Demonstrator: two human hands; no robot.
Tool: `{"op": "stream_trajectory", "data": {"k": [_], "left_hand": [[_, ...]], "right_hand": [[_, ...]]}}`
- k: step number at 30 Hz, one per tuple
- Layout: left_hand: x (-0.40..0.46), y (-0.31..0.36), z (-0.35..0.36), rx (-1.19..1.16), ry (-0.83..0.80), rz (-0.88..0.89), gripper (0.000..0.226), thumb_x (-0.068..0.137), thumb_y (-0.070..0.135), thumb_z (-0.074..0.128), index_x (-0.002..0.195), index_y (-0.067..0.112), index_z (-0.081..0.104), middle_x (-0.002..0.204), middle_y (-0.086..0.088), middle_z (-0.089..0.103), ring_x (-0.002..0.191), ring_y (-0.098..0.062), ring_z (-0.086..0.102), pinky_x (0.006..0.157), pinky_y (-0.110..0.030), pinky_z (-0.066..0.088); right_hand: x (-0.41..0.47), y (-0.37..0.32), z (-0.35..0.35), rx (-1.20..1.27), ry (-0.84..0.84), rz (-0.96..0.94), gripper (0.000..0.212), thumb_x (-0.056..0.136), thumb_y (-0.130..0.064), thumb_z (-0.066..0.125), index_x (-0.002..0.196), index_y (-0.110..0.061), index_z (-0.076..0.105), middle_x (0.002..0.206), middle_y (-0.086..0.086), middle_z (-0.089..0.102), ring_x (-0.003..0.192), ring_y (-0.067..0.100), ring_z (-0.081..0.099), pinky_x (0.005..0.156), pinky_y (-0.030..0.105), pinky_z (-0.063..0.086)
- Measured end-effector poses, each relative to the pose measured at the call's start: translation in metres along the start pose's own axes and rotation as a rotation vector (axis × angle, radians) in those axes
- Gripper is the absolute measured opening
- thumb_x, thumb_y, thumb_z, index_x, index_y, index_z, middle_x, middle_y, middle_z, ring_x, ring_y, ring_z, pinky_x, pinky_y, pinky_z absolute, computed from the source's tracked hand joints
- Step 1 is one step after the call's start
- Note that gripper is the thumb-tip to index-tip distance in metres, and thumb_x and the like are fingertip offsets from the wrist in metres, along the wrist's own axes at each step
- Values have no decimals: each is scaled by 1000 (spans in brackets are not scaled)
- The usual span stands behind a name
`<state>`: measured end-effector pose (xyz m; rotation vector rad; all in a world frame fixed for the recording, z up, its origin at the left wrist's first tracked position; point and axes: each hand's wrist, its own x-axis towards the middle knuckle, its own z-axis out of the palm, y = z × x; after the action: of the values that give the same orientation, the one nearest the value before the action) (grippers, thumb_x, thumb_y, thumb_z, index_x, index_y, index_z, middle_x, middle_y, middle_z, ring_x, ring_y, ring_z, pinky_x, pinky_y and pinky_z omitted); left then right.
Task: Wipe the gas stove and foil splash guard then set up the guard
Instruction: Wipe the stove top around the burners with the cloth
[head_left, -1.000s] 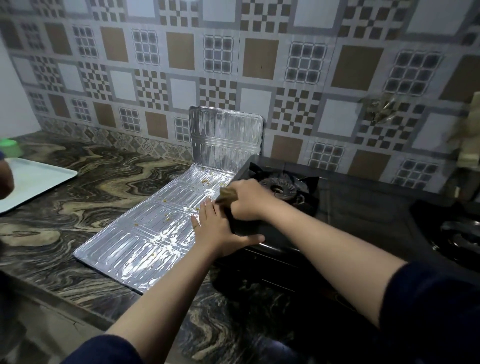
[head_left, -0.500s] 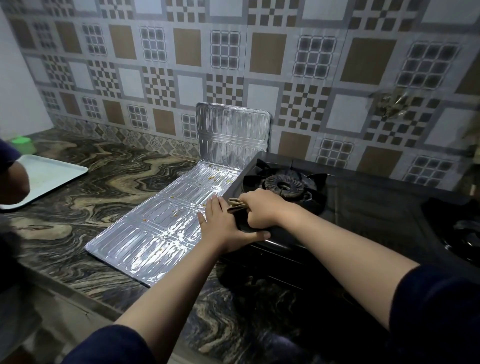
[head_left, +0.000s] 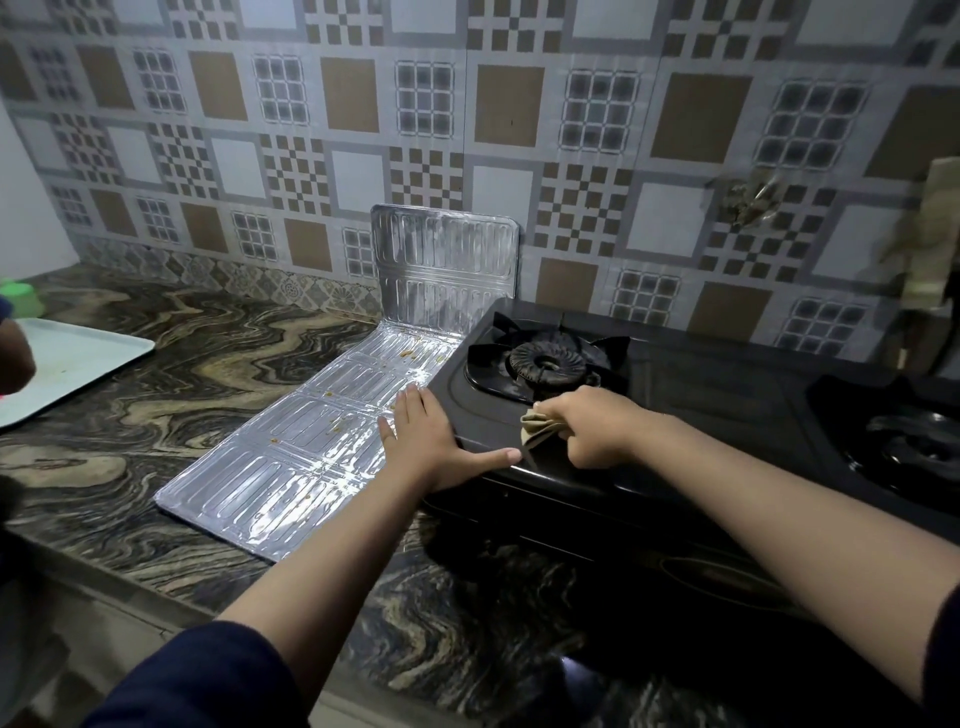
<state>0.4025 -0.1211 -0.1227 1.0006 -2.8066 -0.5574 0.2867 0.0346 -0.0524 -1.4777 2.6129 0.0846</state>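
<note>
A black gas stove (head_left: 701, 395) stands on the marble counter, its left burner (head_left: 548, 359) uncovered. My right hand (head_left: 592, 423) is closed on a tan cloth (head_left: 537, 423) pressed to the stove top just in front of that burner. My left hand (head_left: 431, 441) lies flat with fingers spread on the stove's front left corner, thumb along the front edge. The foil splash guard (head_left: 291, 447) lies flat on the counter left of the stove, dotted with small brown stains. Its far panel (head_left: 447, 270) stands upright against the tiled wall.
A pale tray (head_left: 72, 358) and a green cup (head_left: 21, 299) sit at the far left, beside another person's arm (head_left: 13, 353). A second burner (head_left: 914, 447) is at the right edge. A cloth (head_left: 930, 234) hangs on the wall at the right. The counter's front edge runs below the guard.
My right hand with the cloth has slid right and toward me along the stove top, away from the left hand. The left hand has stayed on the stove corner.
</note>
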Motion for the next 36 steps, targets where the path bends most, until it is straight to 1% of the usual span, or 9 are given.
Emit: {"op": "stream_trajectory", "data": {"k": [8,12,16,21,23,26,30,32,36], "left_hand": [[2,9,-11,135,-70,-21,154,45,98,45,150,-1,-9,158,-19,-16,145,-28,-22,111,-57,-15],[1,23,-8,227,-10,127,125,70,83,44,152,2,-3,160,-17,-12,147,-26,-16,110,-59,-17],[0,55,5,223,-31,159,105,84,73,33,152,-1,1,160,-20,-6,148,-28,-11,112,-56,-15],[4,86,26,201,-18,8,104,87,72,26,149,-9,2,157,-27,-5,147,-36,-10,115,-51,-10],[6,88,30,213,15,-13,107,86,74,28,149,-9,3,157,-28,-3,147,-38,-6,116,-50,-5],[8,87,37,240,80,-5,108,84,75,29,149,-8,7,157,-28,2,147,-38,0,117,-51,0],[8,86,40,252,107,-18,106,84,75,29,150,-5,8,158,-25,2,147,-36,1,117,-50,4],[10,86,41,254,108,-23,106,83,76,29,151,-4,7,158,-24,2,147,-36,1,117,-50,5],[12,85,42,264,111,-32,108,81,78,26,151,-1,7,159,-22,1,148,-33,1,118,-50,7]], "right_hand": [[-30,21,7,-28,22,-8,68,83,-4,47,145,-30,38,125,3,59,120,24,50,78,28,40],[-58,50,9,8,-19,33,73,83,-2,47,145,-37,35,123,1,61,117,22,51,81,28,41],[-80,79,16,41,-39,101,79,79,0,44,144,-45,33,143,-14,48,132,18,41,97,28,41],[-93,104,17,164,-74,105,78,75,2,45,140,-41,43,144,-19,46,136,11,39,108,35,38],[-87,110,9,257,-113,75,63,79,2,46,129,-35,57,132,-13,59,125,12,51,104,37,43],[-71,131,-16,437,-172,30,41,80,7,48,104,-19,68,97,1,71,88,17,65,79,37,53],[-32,186,-34,613,141,122,30,80,13,51,98,-6,66,84,11,64,76,22,59,65,31,41],[-2,208,-33,612,266,170,32,78,9,54,99,-10,66,95,14,67,91,30,63,70,31,43],[47,212,-29,483,293,253,61,76,5,52,135,-13,52,127,12,58,116,31,54,85,31,47]]}}
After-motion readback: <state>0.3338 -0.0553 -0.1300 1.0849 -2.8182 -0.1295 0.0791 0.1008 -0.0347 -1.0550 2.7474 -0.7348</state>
